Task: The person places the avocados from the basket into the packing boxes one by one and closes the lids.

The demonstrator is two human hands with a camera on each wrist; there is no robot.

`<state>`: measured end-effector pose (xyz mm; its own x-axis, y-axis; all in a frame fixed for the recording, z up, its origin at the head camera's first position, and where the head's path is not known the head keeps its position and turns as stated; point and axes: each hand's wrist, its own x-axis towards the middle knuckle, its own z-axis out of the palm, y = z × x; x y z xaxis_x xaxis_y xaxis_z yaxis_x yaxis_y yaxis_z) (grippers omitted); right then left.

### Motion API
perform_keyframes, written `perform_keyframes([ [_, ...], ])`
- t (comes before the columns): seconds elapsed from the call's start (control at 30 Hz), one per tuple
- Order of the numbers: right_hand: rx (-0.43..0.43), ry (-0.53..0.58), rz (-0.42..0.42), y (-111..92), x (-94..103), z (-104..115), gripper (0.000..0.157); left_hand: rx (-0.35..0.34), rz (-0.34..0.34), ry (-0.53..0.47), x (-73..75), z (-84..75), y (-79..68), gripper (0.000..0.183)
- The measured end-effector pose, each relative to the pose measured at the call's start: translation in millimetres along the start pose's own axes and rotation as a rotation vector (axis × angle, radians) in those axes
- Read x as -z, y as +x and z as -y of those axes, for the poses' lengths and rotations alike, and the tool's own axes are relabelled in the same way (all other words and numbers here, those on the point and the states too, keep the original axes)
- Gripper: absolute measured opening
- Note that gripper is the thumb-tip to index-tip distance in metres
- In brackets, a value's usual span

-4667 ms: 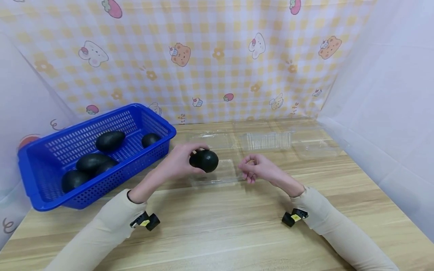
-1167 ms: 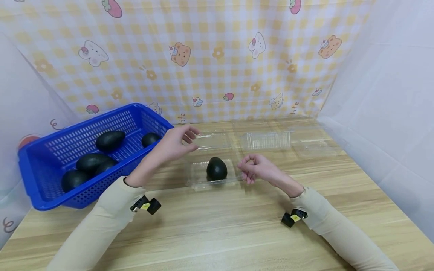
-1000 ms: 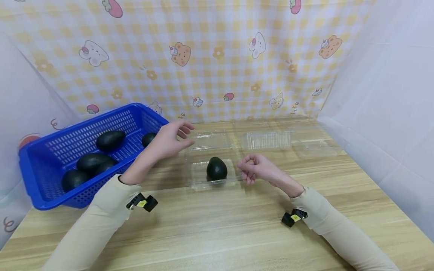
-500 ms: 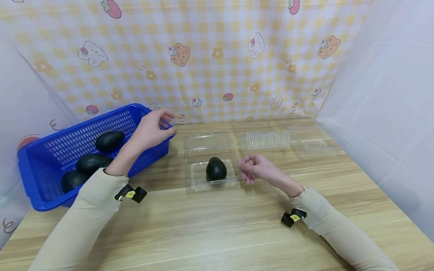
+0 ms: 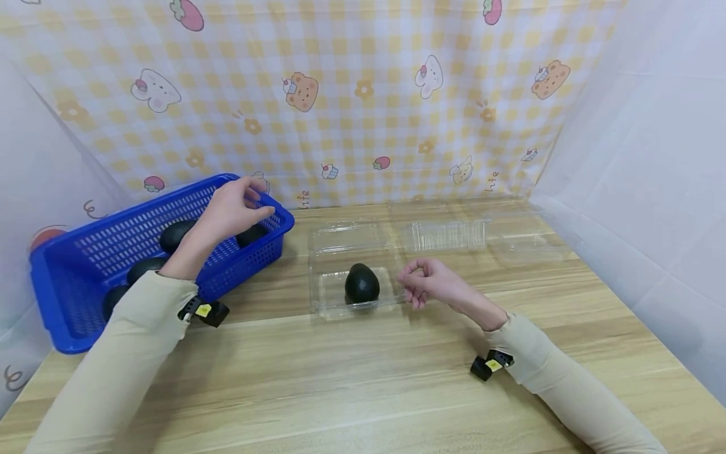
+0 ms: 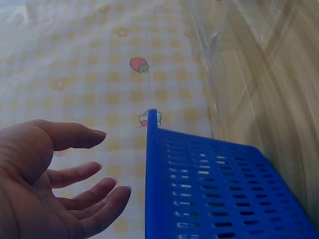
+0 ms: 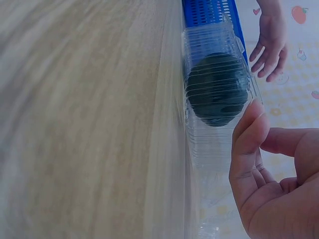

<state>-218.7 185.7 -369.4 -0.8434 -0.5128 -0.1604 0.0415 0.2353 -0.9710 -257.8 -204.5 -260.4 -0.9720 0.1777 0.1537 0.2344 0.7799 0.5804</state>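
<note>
My left hand (image 5: 229, 208), fingers loosely bent and holding nothing, hovers over the right end of a blue plastic basket (image 5: 42, 290). Beneath it a dark green avocado (image 5: 252, 234) lies in the basket, and more avocados (image 5: 174, 234) sit further left, partly hidden by my forearm. In the left wrist view the fingers (image 6: 82, 134) are spread apart beside the basket's wall. One avocado (image 5: 362, 284) rests in the right half of an open clear plastic clamshell container (image 5: 331, 296). My right hand (image 5: 431, 282) pinches that container's right edge between thumb and forefinger.
Other clear clamshell containers (image 5: 450, 236) lie spread toward the back right of the wooden table (image 5: 363, 384). A checked curtain (image 5: 363, 126) hangs along the back edge, with white sheeting (image 5: 641, 157) at the right.
My left hand set an avocado into the clamshell, let go, and moved left over the basket, its fingers loose. My right hand has stayed at the container's edge.
</note>
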Motion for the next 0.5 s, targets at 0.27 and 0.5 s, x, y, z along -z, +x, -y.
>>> perform_keyframes([
  [0.27,0.0,0.004,-0.002,-0.1,-0.3,0.0,0.021,0.026,0.04,0.06,3.6,10.8,6.5,0.053],
  [0.5,0.001,0.003,0.0,0.1,-0.8,0.4,0.021,0.043,0.088,0.11,1.4,20.3,11.7,0.057],
])
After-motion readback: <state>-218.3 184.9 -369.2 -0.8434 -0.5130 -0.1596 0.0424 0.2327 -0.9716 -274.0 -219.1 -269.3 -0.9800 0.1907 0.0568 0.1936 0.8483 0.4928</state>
